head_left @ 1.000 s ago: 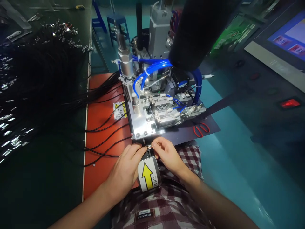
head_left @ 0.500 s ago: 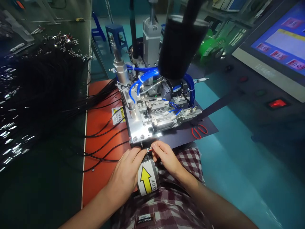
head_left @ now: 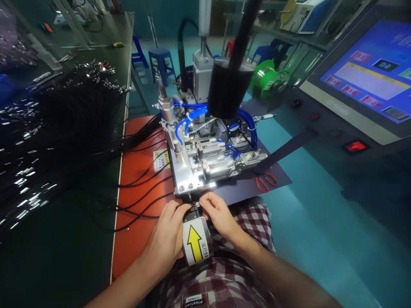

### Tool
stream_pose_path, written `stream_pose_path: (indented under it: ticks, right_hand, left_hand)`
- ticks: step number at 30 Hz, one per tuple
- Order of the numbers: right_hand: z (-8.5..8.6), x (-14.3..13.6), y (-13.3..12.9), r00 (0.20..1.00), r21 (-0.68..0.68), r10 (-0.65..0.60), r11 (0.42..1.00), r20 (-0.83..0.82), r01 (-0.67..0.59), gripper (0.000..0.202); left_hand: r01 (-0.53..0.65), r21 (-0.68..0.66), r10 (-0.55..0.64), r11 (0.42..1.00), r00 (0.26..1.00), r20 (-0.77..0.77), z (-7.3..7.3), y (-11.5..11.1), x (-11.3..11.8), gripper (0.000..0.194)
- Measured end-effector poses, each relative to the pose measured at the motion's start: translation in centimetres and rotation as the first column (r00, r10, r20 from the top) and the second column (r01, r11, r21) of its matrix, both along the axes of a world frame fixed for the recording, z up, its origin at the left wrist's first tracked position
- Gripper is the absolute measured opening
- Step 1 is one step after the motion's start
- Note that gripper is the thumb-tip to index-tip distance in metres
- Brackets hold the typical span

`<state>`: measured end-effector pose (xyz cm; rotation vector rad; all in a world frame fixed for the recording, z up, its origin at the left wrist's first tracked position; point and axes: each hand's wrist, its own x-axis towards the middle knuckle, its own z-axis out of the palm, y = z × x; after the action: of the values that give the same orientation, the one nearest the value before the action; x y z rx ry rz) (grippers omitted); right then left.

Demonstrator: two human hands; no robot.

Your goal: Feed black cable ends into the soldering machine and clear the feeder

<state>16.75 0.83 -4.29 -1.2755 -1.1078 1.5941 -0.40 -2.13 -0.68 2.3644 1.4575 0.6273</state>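
My left hand [head_left: 168,229] is closed at the near end of the machine's track, and a black cable [head_left: 146,216] runs into it from the left. My right hand [head_left: 220,216] pinches at the cable's thin wire ends [head_left: 197,205], which show as small shiny, reddish bits between the fingertips of both hands. Just below the fingers is the track's cover [head_left: 206,239], with a yellow arrow label. Directly in front stands a bench machine [head_left: 188,173] with metal slides and blue air tubes [head_left: 195,113]. My fingers hide most of the wire ends.
A large bundle of black cables [head_left: 73,124] with shiny metal ends covers the dark table at left. Several cables cross the orange-red board [head_left: 138,239]. Red-handled scissors [head_left: 267,183] lie at right. A black lamp head [head_left: 227,90] overhangs the machine. A touchscreen panel [head_left: 369,72] stands at right.
The view has shifted, so the screen and the green spool show more fully. My hands stay together by the track; the right fingertips have moved slightly left, and the reddish wire shows less.
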Motion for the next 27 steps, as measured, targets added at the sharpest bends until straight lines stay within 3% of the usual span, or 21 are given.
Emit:
stream_pose_path:
  ticks: [2,6,10,17,27]
  right_hand:
    - [0.1,0.0,0.0,1.0,-0.006,0.0,1.0,-0.016,0.0,0.031]
    - [0.3,0.0,0.0,0.999,-0.017,-0.012,1.0,-0.041,0.011,0.032]
    - [0.3,0.0,0.0,0.998,-0.026,-0.027,0.999,-0.05,0.026,0.035]
    - [-0.2,0.7,0.2,0.999,-0.033,-0.031,0.999,-0.031,0.03,0.045]
    - [-1.0,2.8,-0.6,0.986,-0.055,-0.169,0.984,-0.005,0.168,0.049]
  left_hand:
    - [-0.032,0.055,0.033,0.998,0.999,-0.031,0.0,-1.1,-1.2,0.037]
    - [-0.033,0.114,0.064,0.993,0.957,-0.284,-0.3,-3.5,-3.2,0.046]
    - [-0.055,0.204,0.14,0.977,0.892,-0.43,-0.6,-4.4,-3.1,0.045]
    - [-0.078,0.25,0.188,0.965,0.871,-0.453,-0.7,-4.2,-2.4,0.042]
    - [-0.066,0.281,0.191,0.958,0.875,-0.446,-0.8,-4.3,-2.4,0.041]
